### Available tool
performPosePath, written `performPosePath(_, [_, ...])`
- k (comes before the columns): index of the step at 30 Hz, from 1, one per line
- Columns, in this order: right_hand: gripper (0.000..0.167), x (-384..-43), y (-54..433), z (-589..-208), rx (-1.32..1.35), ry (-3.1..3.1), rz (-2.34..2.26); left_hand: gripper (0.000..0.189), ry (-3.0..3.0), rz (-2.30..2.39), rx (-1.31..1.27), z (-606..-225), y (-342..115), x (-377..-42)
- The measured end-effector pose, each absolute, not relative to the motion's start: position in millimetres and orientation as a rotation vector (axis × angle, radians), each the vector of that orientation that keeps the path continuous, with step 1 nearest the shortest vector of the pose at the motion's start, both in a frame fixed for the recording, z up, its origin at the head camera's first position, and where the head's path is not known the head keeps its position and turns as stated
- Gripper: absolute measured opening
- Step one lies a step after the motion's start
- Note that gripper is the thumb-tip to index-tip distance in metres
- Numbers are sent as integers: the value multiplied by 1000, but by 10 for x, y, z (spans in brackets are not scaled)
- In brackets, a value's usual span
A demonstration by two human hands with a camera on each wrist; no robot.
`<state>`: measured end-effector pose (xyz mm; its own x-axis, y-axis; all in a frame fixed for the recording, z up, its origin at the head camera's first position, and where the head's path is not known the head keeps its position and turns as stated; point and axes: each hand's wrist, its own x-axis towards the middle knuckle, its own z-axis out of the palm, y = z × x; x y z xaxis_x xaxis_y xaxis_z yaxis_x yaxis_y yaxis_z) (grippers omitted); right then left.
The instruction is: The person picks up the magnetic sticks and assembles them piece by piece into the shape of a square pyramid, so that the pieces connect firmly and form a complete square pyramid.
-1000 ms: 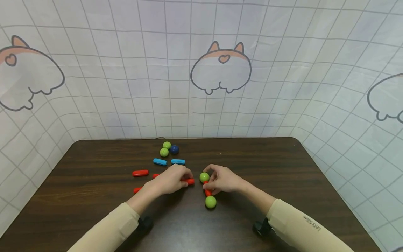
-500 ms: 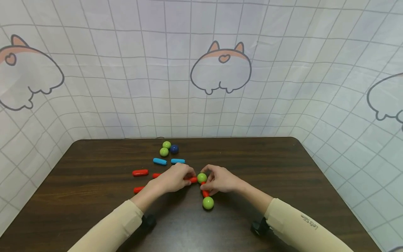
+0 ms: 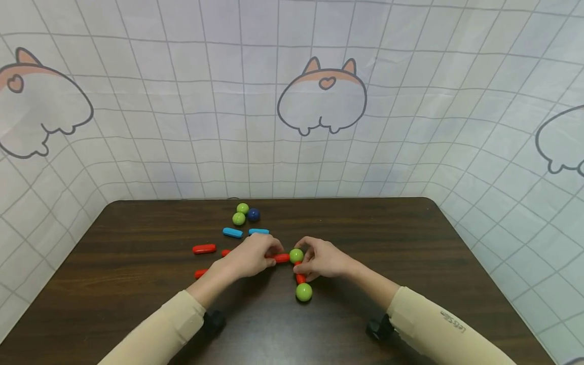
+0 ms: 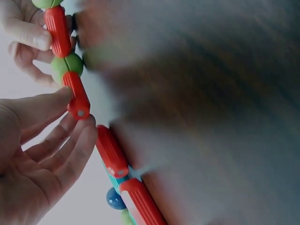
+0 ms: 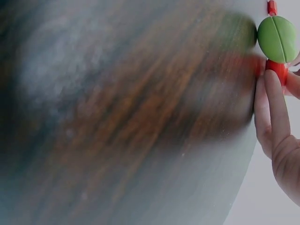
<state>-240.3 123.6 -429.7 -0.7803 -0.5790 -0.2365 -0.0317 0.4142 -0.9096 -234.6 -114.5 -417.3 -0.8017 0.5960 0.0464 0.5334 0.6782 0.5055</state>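
My left hand [image 3: 250, 255] pinches a red ribbed rod [image 4: 77, 96] between thumb and fingers. The far end of that rod meets a green ball [image 3: 296, 255]. My right hand [image 3: 325, 259] holds a second red rod [image 3: 300, 278], which runs from this ball to another green ball [image 3: 303, 292] nearer me. Together the pieces form a bent chain at the middle of the table. In the right wrist view, the right fingers lie along the red rod just below a green ball [image 5: 276, 39]. The left wrist view shows the left rod's free end facing the camera.
Loose red rods [image 3: 204, 249] lie left of and partly behind my left forearm on the dark wooden table [image 3: 388, 228]. Two blue rods [image 3: 232, 232] sit beyond them. Farther back are two green balls [image 3: 239, 219] and a navy ball [image 3: 254, 215]. A grid-patterned curtain [image 3: 205, 101] surrounds the table.
My left hand has moved slightly right, bringing its red rod from a gap up against the green ball. The right hand's chain shifted left, then slightly back right.
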Motion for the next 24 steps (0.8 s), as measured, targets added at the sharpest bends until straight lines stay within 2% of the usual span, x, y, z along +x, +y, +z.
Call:
performPosePath(6, [50,-2414,1261,-4290,-506,2154,-1371,19,2788,871,893,-4128,-1245,-2375])
performPosePath(15, [51,-2429,1280,-4300,-490,2156,-1369,11,2898,1097,599,-4108,-1408,-2422])
performPosePath(24, [51,-2458,1318,-4301,-506,2145,-1345,11,2959,1184,513,-4067,-1584,-2500])
